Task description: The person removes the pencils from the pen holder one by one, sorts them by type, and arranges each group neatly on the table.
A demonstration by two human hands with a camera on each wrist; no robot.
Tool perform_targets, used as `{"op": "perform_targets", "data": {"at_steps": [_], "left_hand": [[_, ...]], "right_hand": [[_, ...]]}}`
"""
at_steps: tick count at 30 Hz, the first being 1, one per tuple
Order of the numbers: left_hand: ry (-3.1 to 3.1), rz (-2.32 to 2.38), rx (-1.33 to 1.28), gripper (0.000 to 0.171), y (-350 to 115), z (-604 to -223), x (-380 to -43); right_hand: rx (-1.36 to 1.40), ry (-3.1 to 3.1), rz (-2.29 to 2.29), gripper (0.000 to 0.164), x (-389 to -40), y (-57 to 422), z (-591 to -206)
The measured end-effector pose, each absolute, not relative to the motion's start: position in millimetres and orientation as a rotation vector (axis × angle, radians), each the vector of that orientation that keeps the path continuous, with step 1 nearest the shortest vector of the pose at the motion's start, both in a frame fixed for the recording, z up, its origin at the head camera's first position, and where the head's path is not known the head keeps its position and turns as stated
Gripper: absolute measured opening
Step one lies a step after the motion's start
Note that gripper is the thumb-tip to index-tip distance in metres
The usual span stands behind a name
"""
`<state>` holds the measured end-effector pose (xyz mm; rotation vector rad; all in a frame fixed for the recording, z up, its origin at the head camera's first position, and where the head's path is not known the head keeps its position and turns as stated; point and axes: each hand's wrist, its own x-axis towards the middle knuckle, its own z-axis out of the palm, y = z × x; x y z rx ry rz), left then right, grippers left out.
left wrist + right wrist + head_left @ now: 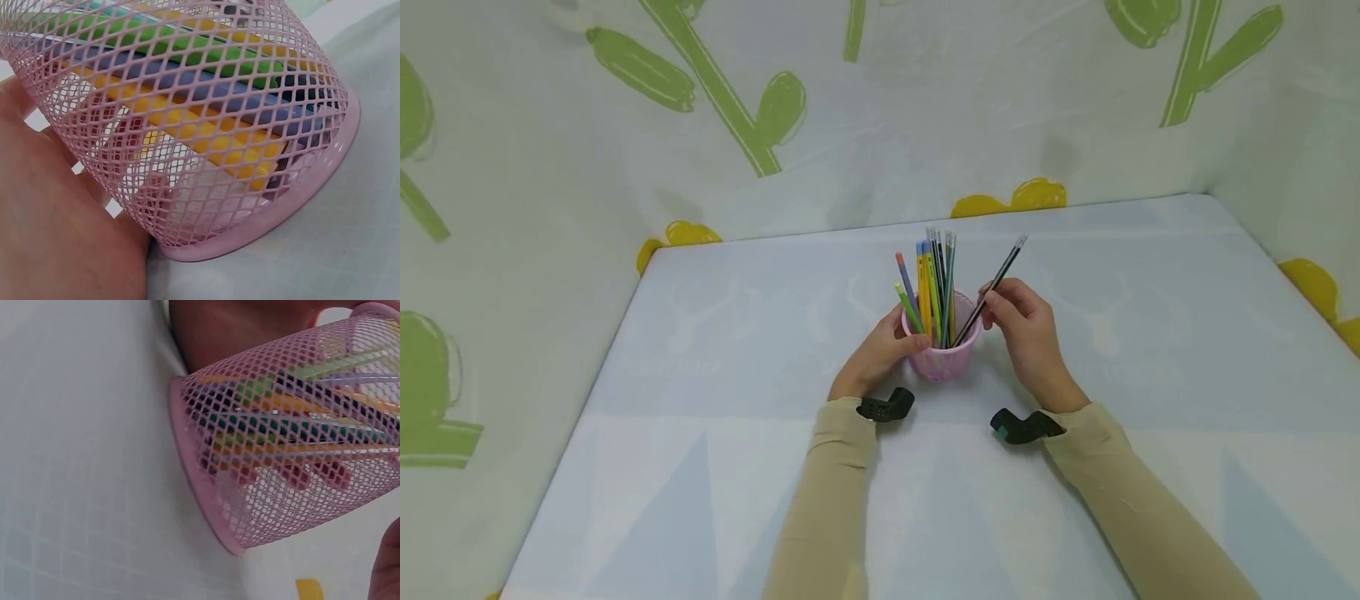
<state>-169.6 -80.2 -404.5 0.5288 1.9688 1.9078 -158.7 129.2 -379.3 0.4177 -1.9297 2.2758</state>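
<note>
A pink mesh pencil cup [942,367] stands on the table with several pencils [924,287] upright in it, some yellow, green, blue and dark. My left hand [874,357] grips the cup from its left side, thumb near the front rim. Over the cup's right rim, my right hand [1028,333] pinches a dark pencil [1010,259], which leans to the right with its lower end inside the cup. Through the mesh [200,131] in the left wrist view, pencil ends show close to the base. Fingers of the left hand show behind the mesh in the right wrist view.
A pale blue and white patterned cloth [760,358] covers the table. Behind it hangs a white curtain [910,117] with green plant prints and yellow shapes along the table's back edge. Each wrist wears a black camera band [886,406].
</note>
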Motion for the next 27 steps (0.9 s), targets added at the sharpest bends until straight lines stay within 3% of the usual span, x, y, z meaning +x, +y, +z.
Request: {"op": "perform_targets", "data": {"at_steps": [6, 16, 21, 27], "left_hand": [[1.969, 1.919, 0.509, 0.070, -78, -403, -170], [1.971, 1.968, 0.434, 0.087, -78, -408, -169], [1.915, 2.000, 0.440, 0.076, -76, -408, -171], [1.926, 1.979, 0.434, 0.066, -79, -407, -169]], "right_hand": [[0.465, -1.684, 2.477, 0.014, -161, 133, -377], [0.302, -1.241, 2.865, 0.016, -166, 146, -388], [0.155, -0.967, 3.057, 0.012, -170, 152, -394], [0.175, -0.923, 3.153, 0.017, -172, 152, -399]]}}
